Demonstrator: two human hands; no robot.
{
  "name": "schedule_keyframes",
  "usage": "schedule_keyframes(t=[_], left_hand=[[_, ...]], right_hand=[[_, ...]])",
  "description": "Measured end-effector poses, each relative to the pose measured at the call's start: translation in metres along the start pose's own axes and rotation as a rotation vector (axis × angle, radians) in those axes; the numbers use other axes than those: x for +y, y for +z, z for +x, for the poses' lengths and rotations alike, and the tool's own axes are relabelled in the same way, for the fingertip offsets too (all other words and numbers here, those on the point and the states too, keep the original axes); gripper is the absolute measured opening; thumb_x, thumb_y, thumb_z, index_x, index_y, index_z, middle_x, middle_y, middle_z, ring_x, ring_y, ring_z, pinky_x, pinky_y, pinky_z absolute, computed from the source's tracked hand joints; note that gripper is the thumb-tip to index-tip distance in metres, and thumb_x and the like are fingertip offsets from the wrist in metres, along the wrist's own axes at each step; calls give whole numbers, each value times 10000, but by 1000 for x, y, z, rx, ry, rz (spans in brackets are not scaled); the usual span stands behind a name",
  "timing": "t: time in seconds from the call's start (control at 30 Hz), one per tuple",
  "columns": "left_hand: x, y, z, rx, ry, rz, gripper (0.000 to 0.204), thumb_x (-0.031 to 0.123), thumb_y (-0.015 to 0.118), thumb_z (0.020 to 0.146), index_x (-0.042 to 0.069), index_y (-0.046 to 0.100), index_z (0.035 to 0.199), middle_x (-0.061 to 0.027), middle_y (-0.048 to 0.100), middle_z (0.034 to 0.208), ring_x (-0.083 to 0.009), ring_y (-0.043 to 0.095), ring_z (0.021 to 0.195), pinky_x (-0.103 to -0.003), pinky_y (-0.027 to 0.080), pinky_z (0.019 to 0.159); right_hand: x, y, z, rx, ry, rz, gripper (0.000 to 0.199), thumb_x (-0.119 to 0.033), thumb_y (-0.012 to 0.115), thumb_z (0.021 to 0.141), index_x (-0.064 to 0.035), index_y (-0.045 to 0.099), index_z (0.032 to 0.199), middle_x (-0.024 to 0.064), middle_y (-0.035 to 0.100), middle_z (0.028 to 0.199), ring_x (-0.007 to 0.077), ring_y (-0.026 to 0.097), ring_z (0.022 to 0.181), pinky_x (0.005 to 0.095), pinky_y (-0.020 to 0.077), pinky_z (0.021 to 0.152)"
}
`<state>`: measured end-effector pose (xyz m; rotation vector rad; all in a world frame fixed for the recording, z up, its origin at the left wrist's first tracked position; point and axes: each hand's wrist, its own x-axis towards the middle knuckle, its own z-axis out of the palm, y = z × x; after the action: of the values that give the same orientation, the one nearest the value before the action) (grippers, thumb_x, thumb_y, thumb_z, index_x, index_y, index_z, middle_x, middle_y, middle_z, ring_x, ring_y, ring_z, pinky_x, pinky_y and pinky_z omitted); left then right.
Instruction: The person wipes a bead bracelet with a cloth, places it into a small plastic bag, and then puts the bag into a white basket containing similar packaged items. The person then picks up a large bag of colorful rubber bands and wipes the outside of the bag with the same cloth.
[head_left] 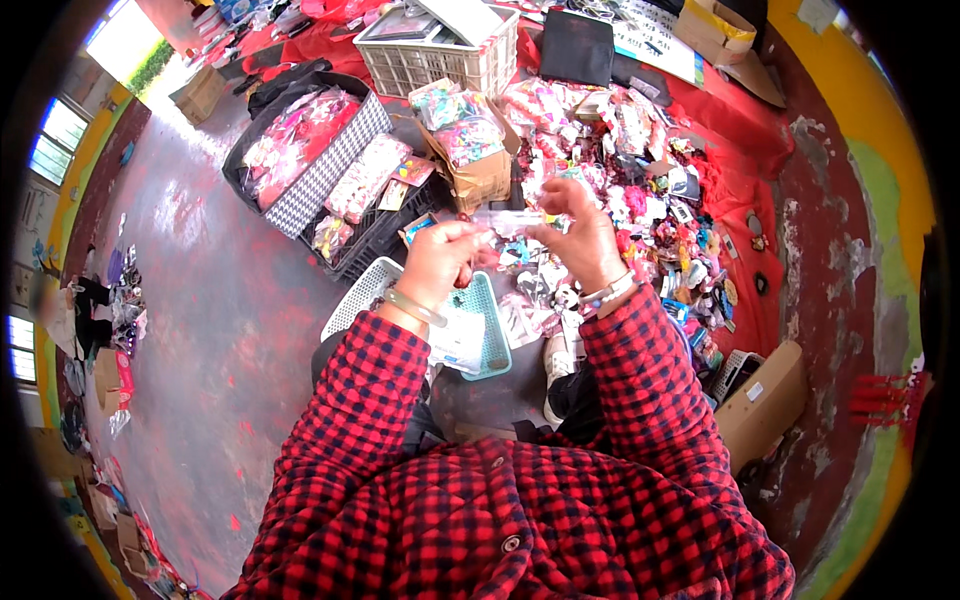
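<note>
My left hand point(440, 258) and my right hand point(578, 235) are raised in front of me, both pinching a small clear plastic packet point(508, 222) stretched between them. The left wrist wears a pale green bangle point(413, 306), the right wrist a beaded bracelet point(610, 292). Both sleeves are red-and-black check. Below the hands a teal plastic basket point(487, 325) with a white sheet in it lies on the floor. Beyond the hands spreads a heap of small colourful packaged trinkets point(640, 170) on red cloth.
A white basket point(358, 292) lies beside the teal one. A black crate point(375, 225), a houndstooth bag point(320, 165) of pink packets, a cardboard box point(475, 150) and a white crate point(440, 55) stand farther off. Another cardboard box point(765, 400) sits at right. Bare concrete floor extends left.
</note>
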<state>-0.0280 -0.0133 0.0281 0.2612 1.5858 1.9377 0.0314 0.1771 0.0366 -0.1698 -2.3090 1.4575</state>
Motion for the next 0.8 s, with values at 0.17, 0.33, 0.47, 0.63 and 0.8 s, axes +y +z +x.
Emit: schedule_keyframes(t=[0.17,0.33,0.47,0.63,0.8], left_hand=[[8,-4,1,156,33,-193,113,93,619,813,-5,609,867,-108,644,709,-82,542,464,-167,335,366],[6,-11,0,64,29,-198,124,121,631,811,4,613,847,-100,643,709,-63,488,424,-166,328,364],[12,-15,-2,44,-25,-181,112,136,603,830,25,603,823,-94,633,699,-65,473,420,-175,349,385],[18,-22,-8,-52,-61,-148,146,163,594,841,20,614,823,-76,624,695,-57,467,429,-173,345,393],[13,-23,-11,-288,-213,-74,142,154,592,836,15,609,811,-87,620,692,-60,465,421,-171,344,399]], right_hand=[[-2,2,3,-280,305,475,211,-122,693,760,-28,597,922,6,606,828,77,539,758,207,415,671],[-5,20,0,-241,334,670,81,-110,655,790,-33,636,807,17,637,727,92,568,676,227,421,651],[-1,19,1,-295,323,649,103,-128,646,803,-25,642,805,20,631,733,95,568,694,232,427,673],[0,6,2,-475,306,595,72,-95,633,810,-28,640,837,1,613,763,85,550,727,224,425,691],[-1,-1,4,-431,295,310,74,-91,650,797,-38,610,831,-43,580,735,39,499,673,188,395,615]])
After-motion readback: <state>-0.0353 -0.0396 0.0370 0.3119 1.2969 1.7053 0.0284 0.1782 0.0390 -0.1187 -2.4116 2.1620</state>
